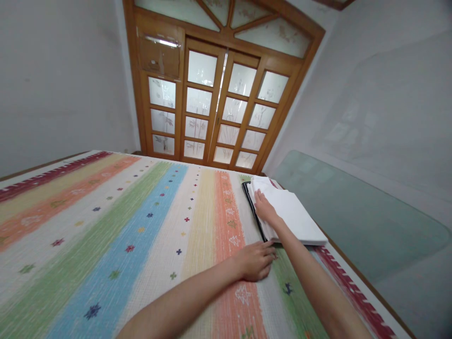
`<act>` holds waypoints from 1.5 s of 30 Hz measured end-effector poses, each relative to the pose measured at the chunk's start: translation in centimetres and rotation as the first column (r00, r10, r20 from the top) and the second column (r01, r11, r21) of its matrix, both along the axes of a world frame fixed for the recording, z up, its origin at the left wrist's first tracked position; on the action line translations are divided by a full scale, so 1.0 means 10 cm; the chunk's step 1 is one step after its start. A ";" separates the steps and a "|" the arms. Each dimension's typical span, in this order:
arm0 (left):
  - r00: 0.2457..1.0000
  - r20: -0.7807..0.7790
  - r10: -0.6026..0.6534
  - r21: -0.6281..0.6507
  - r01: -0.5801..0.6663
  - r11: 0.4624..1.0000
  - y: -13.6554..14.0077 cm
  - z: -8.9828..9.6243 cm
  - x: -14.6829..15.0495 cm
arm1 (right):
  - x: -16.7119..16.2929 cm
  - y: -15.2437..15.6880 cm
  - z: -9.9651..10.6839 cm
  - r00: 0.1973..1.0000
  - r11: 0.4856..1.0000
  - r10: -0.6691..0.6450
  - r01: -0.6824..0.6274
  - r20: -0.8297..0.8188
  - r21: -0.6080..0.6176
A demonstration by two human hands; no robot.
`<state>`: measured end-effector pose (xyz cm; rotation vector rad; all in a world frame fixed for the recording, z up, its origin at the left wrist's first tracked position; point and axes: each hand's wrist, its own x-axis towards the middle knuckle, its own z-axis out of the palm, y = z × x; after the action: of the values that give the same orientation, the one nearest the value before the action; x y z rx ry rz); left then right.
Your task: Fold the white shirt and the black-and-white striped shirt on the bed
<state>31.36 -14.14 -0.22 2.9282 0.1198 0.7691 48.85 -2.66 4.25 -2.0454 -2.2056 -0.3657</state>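
A neatly folded white cloth (294, 212) lies in a flat stack on the right side of the bed. Beneath its left side shows a black item with a pale line along its edge (254, 212); its kind is hidden. My right hand (264, 207) rests on the stack's left part, palm down, fingers stretched out. At the near left corner of the stack is my left hand (257, 261), its fingers bent and close together, with the foremost fingertips touching that corner.
A striped, patterned bedspread (155, 226) covers the bed. Against the right wall leans a pale greenish panel (356, 212), close to the bed's edge. Wooden doors with frosted panes (212, 103) stand beyond the far end, and a bare wall (63, 80) rises at left.
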 end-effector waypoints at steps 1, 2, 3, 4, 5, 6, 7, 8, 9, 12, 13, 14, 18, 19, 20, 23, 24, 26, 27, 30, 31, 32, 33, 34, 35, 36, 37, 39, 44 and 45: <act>1.000 -0.012 -0.008 -0.008 0.008 1.000 0.02 0.00 -0.08 | -0.04 -0.07 -0.02 0.999 1.000 -0.003 0.002 0.039 0.019; 1.000 -0.028 -0.011 -0.020 0.010 1.000 0.04 0.01 -0.17 | -0.08 -0.15 -0.04 0.996 0.999 -0.004 0.001 0.084 0.043; 0.999 -0.046 -0.004 -0.038 0.002 0.999 0.06 0.02 -0.29 | -0.12 -0.24 -0.07 0.991 0.998 -0.004 -0.005 0.132 0.070; 0.998 -0.063 0.010 -0.062 -0.014 0.998 0.09 0.04 -0.42 | -0.16 -0.34 -0.09 0.984 0.995 0.000 -0.018 0.177 0.096; 0.996 -0.082 0.035 -0.091 -0.042 0.995 0.12 0.05 -0.57 | -0.20 -0.44 -0.11 0.977 0.992 0.011 -0.037 0.213 0.118; 0.992 -0.110 0.067 -0.119 -0.080 0.990 0.16 0.08 -0.74 | -0.23 -0.53 -0.13 0.970 0.989 0.025 -0.060 0.244 0.135; 0.984 -0.142 0.112 -0.144 -0.132 0.981 0.20 0.10 -0.91 | -0.25 -0.63 -0.14 0.961 0.986 0.043 -0.085 0.272 0.146; 0.970 -0.185 0.157 -0.159 -0.187 0.969 0.24 0.12 -1.10 | -0.26 -0.72 -0.15 0.952 0.982 0.062 -0.112 0.298 0.151; 0.951 -0.230 0.204 -0.164 -0.245 0.956 0.28 0.14 -1.29 | -0.27 -0.81 -0.15 0.944 0.979 0.078 -0.133 0.321 0.153; 0.877 -0.342 0.338 -0.146 -0.404 0.903 0.41 0.19 -1.87 | -0.26 -1.04 -0.15 0.925 0.973 0.084 -0.155 0.369 0.168; 0.850 -0.359 0.386 -0.137 -0.457 0.879 0.44 0.20 -2.06 | -0.25 -1.11 -0.16 0.922 0.972 0.078 -0.155 0.379 0.179; 0.821 -0.379 0.427 -0.126 -0.503 0.855 0.47 0.20 -2.24 | -0.25 -1.18 -0.17 0.920 0.969 0.073 -0.157 0.385 0.190; 0.713 -0.385 0.587 -0.079 -0.659 0.748 0.52 0.16 -2.97 | -0.29 -1.45 -0.27 0.917 0.959 0.079 -0.178 0.390 0.223; 0.686 -0.383 0.619 -0.061 -0.687 0.724 0.51 0.14 -3.14 | -0.31 -1.53 -0.30 0.918 0.956 0.091 -0.189 0.386 0.223; 0.661 -0.379 0.648 -0.047 -0.713 0.699 0.50 0.12 -3.32 | -0.33 -1.61 -0.32 0.919 0.954 0.109 -0.204 0.379 0.220; 0.572 -0.347 0.743 -0.015 -0.796 0.605 0.45 0.07 -3.74 | -0.43 -1.83 -0.34 0.926 0.941 0.183 -0.262 0.331 0.212; 0.549 -0.342 0.762 -0.006 -0.813 0.583 0.42 0.06 -3.84 | -0.47 -1.89 -0.34 0.932 0.937 0.208 -0.277 0.299 0.214; 0.523 -0.332 0.785 0.005 -0.831 0.556 0.38 0.08 -3.93 | -0.58 -1.96 -0.32 0.944 0.927 0.256 -0.301 0.209 0.225; 0.525 -0.324 0.787 0.006 -0.831 0.556 0.36 0.09 -3.92 | -0.63 -1.98 -0.31 0.947 0.922 0.279 -0.311 0.159 0.231; 0.577 -0.283 0.766 -0.002 -0.799 0.601 0.32 0.18 -3.74 | -0.80 -1.92 -0.30 0.941 0.919 0.337 -0.334 0.018 0.208; 0.602 -0.271 0.751 -0.005 -0.781 0.624 0.31 0.22 -3.64 | -0.86 -1.88 -0.29 0.936 0.923 0.350 -0.339 -0.027 0.183; 0.625 -0.267 0.734 -0.006 -0.762 0.647 0.31 0.26 -3.54 | -0.91 -1.83 -0.29 0.930 0.926 0.360 -0.346 -0.074 0.153; 0.642 -0.267 0.719 -0.009 -0.747 0.664 0.31 0.30 -3.42 | -0.96 -1.77 -0.28 0.921 0.927 0.369 -0.356 -0.121 0.120; 0.657 -0.269 0.704 -0.012 -0.733 0.680 0.31 0.34 -3.31 | -1.02 -1.71 -0.27 0.910 0.925 0.380 -0.370 -0.164 0.090; 0.674 -0.275 0.685 -0.017 -0.716 0.698 0.31 0.37 -3.20 | -1.07 -1.65 -0.25 0.898 0.920 0.391 -0.386 -0.202 0.063; 0.690 -0.280 0.667 -0.022 -0.699 0.714 0.31 0.40 -3.09 | -1.12 -1.58 -0.24 0.886 0.914 0.402 -0.404 -0.233 0.039; 0.705 -0.284 0.649 -0.028 -0.683 0.730 0.32 0.42 -3.00 | -1.17 -1.52 -0.23 0.873 0.906 0.412 -0.423 -0.260 0.016; 0.729 -0.300 0.615 -0.040 -0.654 0.755 0.33 0.44 -2.84 | -1.26 -1.41 -0.20 0.856 0.893 0.420 -0.449 -0.301 -0.032; 0.761 -0.342 0.551 -0.081 -0.608 0.790 0.34 0.30 -2.67 | -1.39 -1.25 -0.23 0.847 0.877 0.417 -0.471 -0.330 -0.098; 0.766 -0.349 0.540 -0.091 -0.601 0.794 0.33 0.26 -2.66 | -1.40 -1.24 -0.26 0.844 0.872 0.427 -0.479 -0.325 -0.100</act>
<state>4.72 -10.80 2.40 2.7868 1.1031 0.3054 34.85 -15.06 1.70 -1.4385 -2.4907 0.1809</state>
